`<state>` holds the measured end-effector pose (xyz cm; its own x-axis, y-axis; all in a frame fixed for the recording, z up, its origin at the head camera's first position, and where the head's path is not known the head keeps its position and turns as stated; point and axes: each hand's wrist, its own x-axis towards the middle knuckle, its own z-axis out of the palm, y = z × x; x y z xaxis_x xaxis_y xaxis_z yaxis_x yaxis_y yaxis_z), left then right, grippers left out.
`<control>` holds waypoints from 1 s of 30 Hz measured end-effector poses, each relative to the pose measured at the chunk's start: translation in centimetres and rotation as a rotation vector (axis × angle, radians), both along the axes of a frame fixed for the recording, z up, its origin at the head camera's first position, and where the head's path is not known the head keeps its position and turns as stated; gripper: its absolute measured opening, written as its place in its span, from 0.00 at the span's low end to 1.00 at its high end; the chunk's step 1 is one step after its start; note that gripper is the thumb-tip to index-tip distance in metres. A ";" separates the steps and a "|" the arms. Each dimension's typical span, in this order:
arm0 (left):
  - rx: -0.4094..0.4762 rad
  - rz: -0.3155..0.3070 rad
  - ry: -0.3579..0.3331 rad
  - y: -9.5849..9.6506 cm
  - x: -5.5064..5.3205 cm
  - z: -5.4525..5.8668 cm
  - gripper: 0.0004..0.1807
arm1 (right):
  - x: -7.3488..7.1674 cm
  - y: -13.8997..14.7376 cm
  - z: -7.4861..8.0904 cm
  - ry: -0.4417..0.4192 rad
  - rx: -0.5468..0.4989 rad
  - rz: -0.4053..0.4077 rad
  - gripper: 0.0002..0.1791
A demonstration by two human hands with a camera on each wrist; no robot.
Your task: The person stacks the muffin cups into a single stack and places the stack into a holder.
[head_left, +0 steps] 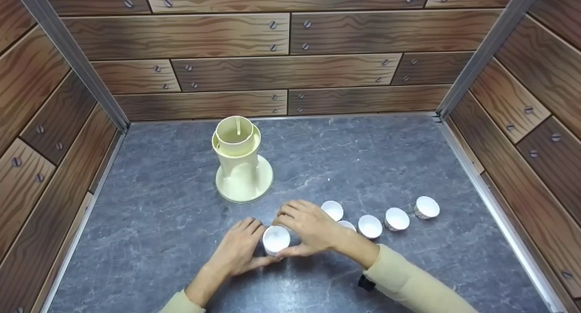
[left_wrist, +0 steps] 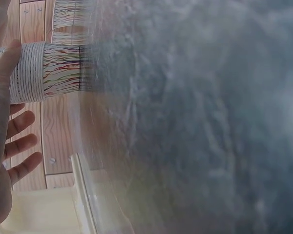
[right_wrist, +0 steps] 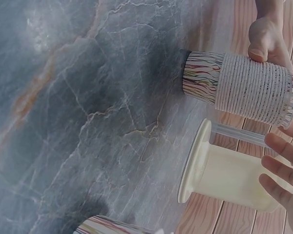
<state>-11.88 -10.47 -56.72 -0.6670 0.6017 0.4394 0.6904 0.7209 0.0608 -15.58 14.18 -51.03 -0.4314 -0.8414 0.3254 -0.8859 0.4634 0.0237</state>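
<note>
A tall stack of nested paper cups (head_left: 276, 240) stands upright on the table, its white rims layered above a colourful streaked base (left_wrist: 62, 69). My left hand (head_left: 238, 247) holds one side of the stack, with the thumb and index finger about it and the other fingers spread apart. From the other side my right hand (head_left: 313, 227) holds the stack near its top, between thumb and index finger. In the right wrist view, the stack (right_wrist: 254, 87) shows its many rims, and the remaining fingers of my right hand (right_wrist: 288, 170) extend away from it.
Several more white paper cups (head_left: 397, 219) stand to the right, partly behind my right hand and wrist. A cream plastic holder (head_left: 245, 179) with a round base and tubular top stands behind the hands. Wood-patterned walls (head_left: 290, 72) border the dark marbled table (head_left: 159, 240).
</note>
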 end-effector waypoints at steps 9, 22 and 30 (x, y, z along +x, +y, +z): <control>-0.012 -0.009 0.017 0.0 -0.4 0.1 0.37 | -0.2 0.0 -0.4 -0.003 0.009 -0.012 0.36; -0.040 0.008 0.004 0.2 -0.3 -0.1 0.37 | -0.2 0.1 -0.5 -0.007 0.027 -0.018 0.37; -0.036 0.004 0.005 0.1 -0.4 0.1 0.38 | -0.3 0.6 -0.2 -0.024 0.030 -0.021 0.38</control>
<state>-12.24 -10.36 -56.61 -0.6669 0.6150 0.4207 0.6880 0.7250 0.0309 -15.90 14.81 -51.20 -0.4568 -0.8410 0.2899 -0.8762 0.4816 0.0165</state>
